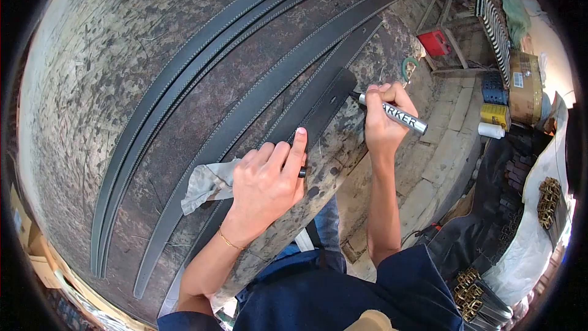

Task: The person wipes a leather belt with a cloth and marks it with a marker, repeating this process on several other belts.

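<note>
My right hand (386,119) grips a silver marker (404,118) lettered "ARKER". Its dark tip meets the edge of a black leather strap (315,107) near the strap's end. Across that same strap lies my left hand (269,175), index finger stretched along it and the other fingers curled. A black marker cap (302,173) pokes out from under the left hand. Beside the left fingers is a crumpled grey-white cloth (205,187), partly covered by them. Further black straps with pale edge stitching (257,101) run alongside on the worn table.
More stitched straps (184,67) curve across the stained table (67,86). Green rings (409,68) rest near its edge. At right stand a red box (433,43), a cardboard box (525,79) and a yellow tin (493,114). Brass-coloured buckles (468,294) lie in bunches lower right.
</note>
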### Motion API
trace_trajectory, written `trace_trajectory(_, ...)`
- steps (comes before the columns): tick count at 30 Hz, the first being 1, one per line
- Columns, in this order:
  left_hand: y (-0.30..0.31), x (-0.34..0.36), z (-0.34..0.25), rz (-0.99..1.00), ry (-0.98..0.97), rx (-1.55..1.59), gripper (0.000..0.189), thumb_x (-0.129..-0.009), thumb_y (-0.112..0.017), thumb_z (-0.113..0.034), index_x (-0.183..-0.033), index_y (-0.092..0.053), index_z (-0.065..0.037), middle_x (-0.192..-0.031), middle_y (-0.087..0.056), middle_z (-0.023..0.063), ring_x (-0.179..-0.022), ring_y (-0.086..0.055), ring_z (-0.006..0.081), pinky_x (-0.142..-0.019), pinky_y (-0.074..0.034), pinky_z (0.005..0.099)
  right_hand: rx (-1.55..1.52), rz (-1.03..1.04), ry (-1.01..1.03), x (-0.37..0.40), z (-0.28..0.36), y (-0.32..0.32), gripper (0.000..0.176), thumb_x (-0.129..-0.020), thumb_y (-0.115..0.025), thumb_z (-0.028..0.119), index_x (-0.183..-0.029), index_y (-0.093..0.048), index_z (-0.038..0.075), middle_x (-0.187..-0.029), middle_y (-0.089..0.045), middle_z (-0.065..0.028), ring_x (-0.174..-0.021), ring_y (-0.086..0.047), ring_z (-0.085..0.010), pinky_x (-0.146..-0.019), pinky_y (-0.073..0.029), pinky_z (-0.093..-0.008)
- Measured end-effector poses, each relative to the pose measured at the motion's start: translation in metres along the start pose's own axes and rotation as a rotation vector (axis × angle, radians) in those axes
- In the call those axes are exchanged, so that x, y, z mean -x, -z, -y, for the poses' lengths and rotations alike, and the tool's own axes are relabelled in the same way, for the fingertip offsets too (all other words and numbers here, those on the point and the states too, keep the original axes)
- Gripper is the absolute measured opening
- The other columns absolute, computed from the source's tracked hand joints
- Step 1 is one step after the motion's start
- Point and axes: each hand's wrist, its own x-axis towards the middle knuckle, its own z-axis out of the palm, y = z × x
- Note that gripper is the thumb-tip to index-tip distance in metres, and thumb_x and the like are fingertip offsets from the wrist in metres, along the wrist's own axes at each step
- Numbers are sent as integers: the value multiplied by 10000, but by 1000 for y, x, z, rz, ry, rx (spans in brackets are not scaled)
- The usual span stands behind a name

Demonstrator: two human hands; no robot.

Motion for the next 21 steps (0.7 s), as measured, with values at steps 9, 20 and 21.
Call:
trace_trajectory(9,0,0,0,1,5,7,433,-752,-707,-82,-1178,-659,-21,-660,-461,40,-559,-502,189,-492,-407,330,88,-157,4,4,-3,-3,270,-871,-667,1,-665,-493,4,-621,-519,-14,-571,-406,-43,-533,-344,-227)
trace_trajectory(20,0,0,-1,2,4,4,437,-753,-708,-83,-1183,-657,-24,-662,-463,40,-562,-505,188,-499,-410,331,19,-148,14,3,-10,-2,273,-876,-669,13,-667,-493,13,-614,-496,5,-556,-387,-35,-514,-311,-225)
trace_trajectory(21,1,0,-1,7,7,0,436,-753,-709,-83,-1182,-658,-25,-663,-463,40,-563,-506,188,-499,-410,332,23,-141,16,3,-11,-2,274,-875,-667,9,-667,-488,14,-618,-497,6,-558,-388,-35,-515,-312,-225)
